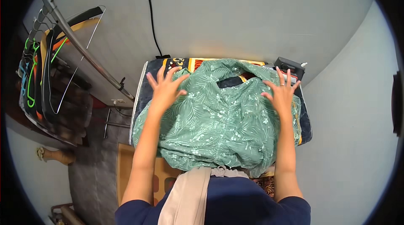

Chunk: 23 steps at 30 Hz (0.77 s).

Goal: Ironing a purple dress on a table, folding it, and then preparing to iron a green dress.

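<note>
A green blouse (210, 115) with a white leaf and flower print lies spread over a cloth-covered table, its neckline toward the far side. Gathers run down its middle, and its lower edge bunches up close to my body. Over the blouse's left shoulder is my left hand (165, 87), fingers spread, holding nothing. My right hand (284, 92), with a ring on one finger, is likewise spread above the right shoulder. Whether the fingertips touch the fabric I cannot tell.
A dark patterned blanket (305, 117) covers the table. At its far right corner sits a dark box-shaped device (289, 67). On the left, a metal rail (80, 42) carries several hangers (49, 69). A black cable (152, 23) runs down the grey wall.
</note>
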Available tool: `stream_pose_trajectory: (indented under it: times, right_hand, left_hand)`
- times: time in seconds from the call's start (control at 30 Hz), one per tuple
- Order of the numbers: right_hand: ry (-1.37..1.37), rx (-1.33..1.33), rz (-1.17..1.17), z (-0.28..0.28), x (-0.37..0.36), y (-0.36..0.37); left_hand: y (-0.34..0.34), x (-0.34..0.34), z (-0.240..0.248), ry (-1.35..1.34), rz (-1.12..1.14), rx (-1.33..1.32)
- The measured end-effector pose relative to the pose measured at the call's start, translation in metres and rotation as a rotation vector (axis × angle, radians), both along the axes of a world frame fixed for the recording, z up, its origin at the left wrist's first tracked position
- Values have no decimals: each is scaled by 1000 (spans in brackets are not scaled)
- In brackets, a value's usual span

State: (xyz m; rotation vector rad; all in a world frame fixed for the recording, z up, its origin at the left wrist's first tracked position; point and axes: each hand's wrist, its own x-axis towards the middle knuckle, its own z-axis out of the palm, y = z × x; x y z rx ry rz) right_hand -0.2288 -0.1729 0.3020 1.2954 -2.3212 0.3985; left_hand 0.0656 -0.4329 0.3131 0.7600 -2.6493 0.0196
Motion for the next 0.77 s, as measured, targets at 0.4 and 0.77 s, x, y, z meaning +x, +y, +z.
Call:
stream_pose_trajectory:
  times: [0.4,0.77]
  right_hand:
    - [100,-8,-2,-63,-50,-20]
    - [305,-150,69,-8,-69,-138]
  left_hand:
    - [-43,-21,-42,67,232,-136]
    - [-93,-25,-30,46,594,-157]
